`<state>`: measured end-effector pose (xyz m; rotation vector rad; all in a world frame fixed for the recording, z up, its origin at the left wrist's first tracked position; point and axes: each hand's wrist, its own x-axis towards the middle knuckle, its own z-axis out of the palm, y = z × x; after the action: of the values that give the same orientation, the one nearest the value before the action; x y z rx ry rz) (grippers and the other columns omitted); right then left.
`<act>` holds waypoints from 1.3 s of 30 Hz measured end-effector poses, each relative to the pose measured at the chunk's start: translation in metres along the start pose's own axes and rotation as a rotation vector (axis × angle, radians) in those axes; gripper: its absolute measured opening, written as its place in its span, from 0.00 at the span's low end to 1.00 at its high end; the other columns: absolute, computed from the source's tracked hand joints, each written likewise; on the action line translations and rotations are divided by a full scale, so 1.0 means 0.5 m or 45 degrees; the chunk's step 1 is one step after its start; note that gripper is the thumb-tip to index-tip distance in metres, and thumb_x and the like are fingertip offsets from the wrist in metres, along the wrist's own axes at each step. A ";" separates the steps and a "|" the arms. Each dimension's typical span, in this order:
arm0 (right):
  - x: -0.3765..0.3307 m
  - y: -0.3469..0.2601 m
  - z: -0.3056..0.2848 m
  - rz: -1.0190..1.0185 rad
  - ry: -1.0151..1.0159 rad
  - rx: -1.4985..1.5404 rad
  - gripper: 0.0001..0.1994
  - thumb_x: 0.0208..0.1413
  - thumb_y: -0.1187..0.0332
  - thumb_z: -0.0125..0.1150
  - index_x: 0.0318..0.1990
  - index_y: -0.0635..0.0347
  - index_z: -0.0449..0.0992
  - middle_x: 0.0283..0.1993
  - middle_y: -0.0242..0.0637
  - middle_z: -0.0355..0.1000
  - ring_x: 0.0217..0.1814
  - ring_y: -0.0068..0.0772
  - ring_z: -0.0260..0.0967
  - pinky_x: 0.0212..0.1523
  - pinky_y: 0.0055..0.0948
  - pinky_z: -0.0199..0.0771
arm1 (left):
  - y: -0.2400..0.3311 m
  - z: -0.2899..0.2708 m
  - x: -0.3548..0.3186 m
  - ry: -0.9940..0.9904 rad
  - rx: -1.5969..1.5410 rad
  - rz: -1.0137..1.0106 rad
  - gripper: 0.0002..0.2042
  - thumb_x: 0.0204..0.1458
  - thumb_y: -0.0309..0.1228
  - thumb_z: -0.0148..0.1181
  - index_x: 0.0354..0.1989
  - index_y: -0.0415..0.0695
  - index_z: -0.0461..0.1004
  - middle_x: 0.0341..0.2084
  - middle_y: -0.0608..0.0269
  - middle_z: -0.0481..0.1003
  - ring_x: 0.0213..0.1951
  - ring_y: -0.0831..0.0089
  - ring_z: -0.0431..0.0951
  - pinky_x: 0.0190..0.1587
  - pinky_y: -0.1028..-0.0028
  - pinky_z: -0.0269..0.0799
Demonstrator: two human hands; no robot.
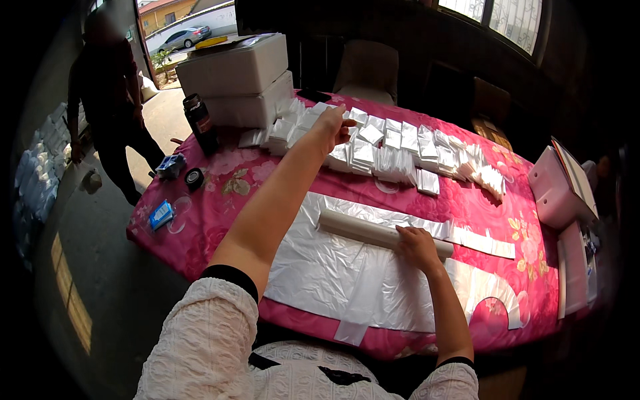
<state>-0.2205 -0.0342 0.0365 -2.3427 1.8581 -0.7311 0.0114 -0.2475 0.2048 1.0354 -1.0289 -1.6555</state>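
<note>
My left hand (333, 129) reaches across the table to the rows of small folded white plastic packets (363, 152). Its index finger points away from me and the others curl loosely apart; nothing shows in it. My right hand (419, 248) is curled over the right part of a long pale grey tube (353, 228). Beneath the tube lies a flat white plastic bag (320, 277), its handle loops (503, 303) toward the right. A narrow folded strip of plastic (353, 313) crosses the bag and hangs past its near edge.
A pink floral cloth (220, 207) covers the table. Two stacked white foam boxes (233, 70), a dark bottle (200, 122), a black lid (194, 178) and a blue packet (161, 215) are left. Another foam box (560, 187) stands right. A person (110, 100) stands beyond the table's left end.
</note>
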 end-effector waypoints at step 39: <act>-0.195 -0.102 -0.078 0.072 -0.188 0.112 0.21 0.43 0.73 0.59 0.50 0.53 0.72 0.46 0.38 0.70 0.49 0.41 0.65 0.51 0.37 0.62 | -0.483 -0.075 -0.463 -1.277 1.778 1.132 0.42 0.47 0.55 0.48 0.61 0.31 0.50 0.62 0.42 0.49 0.65 0.53 0.46 0.65 0.57 0.39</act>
<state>-0.2055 0.0800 0.0564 -2.2158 1.7850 -0.6032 0.0413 0.0261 0.0108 0.1853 -2.9409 -0.4208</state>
